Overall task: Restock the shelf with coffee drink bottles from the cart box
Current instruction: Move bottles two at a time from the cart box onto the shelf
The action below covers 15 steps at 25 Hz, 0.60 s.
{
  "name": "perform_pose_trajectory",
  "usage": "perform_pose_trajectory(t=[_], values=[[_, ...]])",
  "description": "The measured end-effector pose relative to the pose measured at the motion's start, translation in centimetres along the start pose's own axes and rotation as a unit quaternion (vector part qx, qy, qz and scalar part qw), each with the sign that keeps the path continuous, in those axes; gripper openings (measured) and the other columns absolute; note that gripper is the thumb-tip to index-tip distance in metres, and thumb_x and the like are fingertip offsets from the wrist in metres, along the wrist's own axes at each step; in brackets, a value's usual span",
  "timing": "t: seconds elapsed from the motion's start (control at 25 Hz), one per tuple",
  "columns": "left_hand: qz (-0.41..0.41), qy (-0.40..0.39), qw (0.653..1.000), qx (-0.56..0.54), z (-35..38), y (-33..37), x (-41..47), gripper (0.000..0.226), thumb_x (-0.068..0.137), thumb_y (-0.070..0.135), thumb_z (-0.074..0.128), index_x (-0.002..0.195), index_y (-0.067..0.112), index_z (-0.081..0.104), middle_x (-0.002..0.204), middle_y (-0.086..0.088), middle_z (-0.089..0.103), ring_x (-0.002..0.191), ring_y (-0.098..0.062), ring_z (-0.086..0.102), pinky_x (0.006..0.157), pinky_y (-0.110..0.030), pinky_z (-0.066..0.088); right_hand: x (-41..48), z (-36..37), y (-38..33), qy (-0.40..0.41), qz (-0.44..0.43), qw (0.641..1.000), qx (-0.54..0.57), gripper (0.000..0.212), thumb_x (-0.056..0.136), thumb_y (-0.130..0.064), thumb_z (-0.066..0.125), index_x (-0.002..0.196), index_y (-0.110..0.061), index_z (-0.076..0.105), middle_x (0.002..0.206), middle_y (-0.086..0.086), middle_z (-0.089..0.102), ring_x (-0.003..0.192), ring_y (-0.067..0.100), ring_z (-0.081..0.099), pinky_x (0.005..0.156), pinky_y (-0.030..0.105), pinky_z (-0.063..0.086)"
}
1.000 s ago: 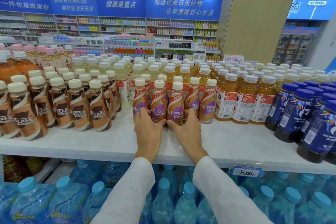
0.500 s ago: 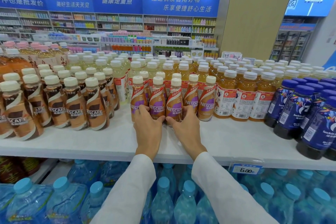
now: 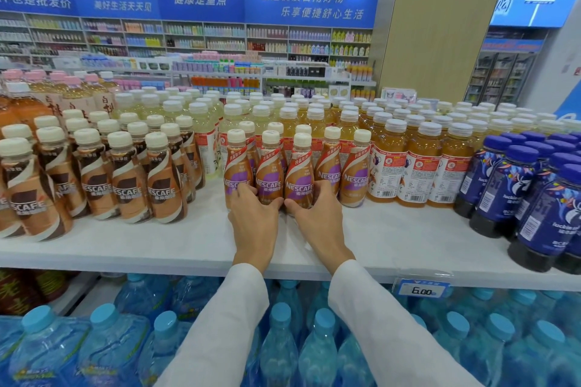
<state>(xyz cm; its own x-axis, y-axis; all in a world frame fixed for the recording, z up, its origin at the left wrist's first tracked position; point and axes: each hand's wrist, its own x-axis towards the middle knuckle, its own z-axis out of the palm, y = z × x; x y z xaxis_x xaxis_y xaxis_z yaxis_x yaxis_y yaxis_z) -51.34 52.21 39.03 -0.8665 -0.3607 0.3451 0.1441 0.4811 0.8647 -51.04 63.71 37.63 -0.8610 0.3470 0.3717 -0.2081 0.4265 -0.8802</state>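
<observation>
Several Nescafé coffee bottles with purple and red labels and cream caps stand in a tight group mid-shelf on the white shelf [image 3: 393, 229]. Three form the front row: the left bottle [image 3: 237, 163], the middle bottle [image 3: 269, 166] and the right bottle [image 3: 300, 170]. My left hand [image 3: 254, 220] curls round the bases of the left and middle ones. My right hand [image 3: 317, 217] wraps the base of the right one, and its thumb nearly touches the left thumb. The cart box is out of view.
Brown-label Nescafé bottles [image 3: 125, 179] fill the shelf to the left, with a gap beside the group. Orange tea bottles [image 3: 415, 166] stand close on the right, then dark blue bottles [image 3: 518, 198]. Large water bottles [image 3: 283, 339] sit below, and a price tag [image 3: 421, 289] hangs on the shelf edge.
Both hands stay cupped round the front three bottles. Only the view has shifted slightly.
</observation>
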Motion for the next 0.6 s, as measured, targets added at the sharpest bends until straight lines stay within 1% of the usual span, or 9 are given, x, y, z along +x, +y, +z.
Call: perform_pose_trajectory(t=[0.12,0.2,0.32,0.48,0.56,0.6], values=[[-0.002,0.001,1.000,0.002,0.02,-0.08,0.00,0.049,0.083,0.035,0.084,0.116,0.014,0.054,0.118,-0.009,0.062,0.108,-0.025,0.060,0.093,-0.038,0.052,-0.04,0.01,-0.01,-0.001,0.001,1.000,-0.004,0.053,0.085,-0.037,0.081,0.124,-0.029,0.045,0.127,-0.005,0.062,0.113,0.013,0.062,0.084,0.017,0.047],[-0.005,0.000,1.000,0.001,0.03,-0.05,0.02,0.049,0.083,0.035,0.084,0.116,0.014,0.055,0.119,-0.009,0.062,0.108,-0.025,0.060,0.093,-0.038,0.052,-0.06,0.02,-0.09,-0.002,0.003,1.000,-0.006,0.054,0.085,-0.037,0.080,0.124,-0.030,0.044,0.128,-0.005,0.062,0.112,0.012,0.061,0.085,0.017,0.047],[-0.006,-0.002,1.000,0.002,0.09,-0.09,0.05,0.049,0.083,0.035,0.084,0.117,0.014,0.055,0.119,-0.009,0.062,0.107,-0.025,0.060,0.093,-0.040,0.056,-0.03,0.10,-0.11,-0.001,0.008,1.000,-0.012,0.056,0.086,-0.038,0.079,0.128,-0.028,0.044,0.130,-0.004,0.061,0.115,0.015,0.061,0.090,0.023,0.049],[-0.001,-0.002,1.000,0.007,0.14,-0.11,0.09,0.050,0.083,0.036,0.083,0.118,0.014,0.054,0.119,-0.009,0.062,0.107,-0.024,0.061,0.093,-0.040,0.056,0.01,0.22,0.03,0.000,0.015,1.000,-0.017,0.058,0.086,-0.039,0.079,0.130,-0.027,0.044,0.132,-0.003,0.060,0.118,0.018,0.061,0.092,0.025,0.050],[0.001,-0.005,1.000,0.014,0.01,0.01,-0.12,0.051,0.084,0.038,0.082,0.120,0.016,0.054,0.121,-0.008,0.062,0.109,-0.024,0.060,0.096,-0.043,0.055,-0.20,0.00,-0.35,-0.008,0.025,0.999,-0.018,0.064,0.085,-0.040,0.080,0.135,-0.025,0.043,0.137,-0.002,0.058,0.123,0.020,0.059,0.098,0.029,0.051],[0.000,-0.008,1.000,0.017,-0.21,0.02,-0.40,0.051,0.084,0.039,0.082,0.120,0.017,0.054,0.122,-0.007,0.062,0.109,-0.024,0.060,0.097,-0.044,0.055,-0.52,-0.24,-0.65,-0.014,0.031,0.999,-0.021,0.070,0.085,-0.041,0.080,0.140,-0.023,0.041,0.142,-0.001,0.055,0.128,0.021,0.056,0.104,0.034,0.051]])
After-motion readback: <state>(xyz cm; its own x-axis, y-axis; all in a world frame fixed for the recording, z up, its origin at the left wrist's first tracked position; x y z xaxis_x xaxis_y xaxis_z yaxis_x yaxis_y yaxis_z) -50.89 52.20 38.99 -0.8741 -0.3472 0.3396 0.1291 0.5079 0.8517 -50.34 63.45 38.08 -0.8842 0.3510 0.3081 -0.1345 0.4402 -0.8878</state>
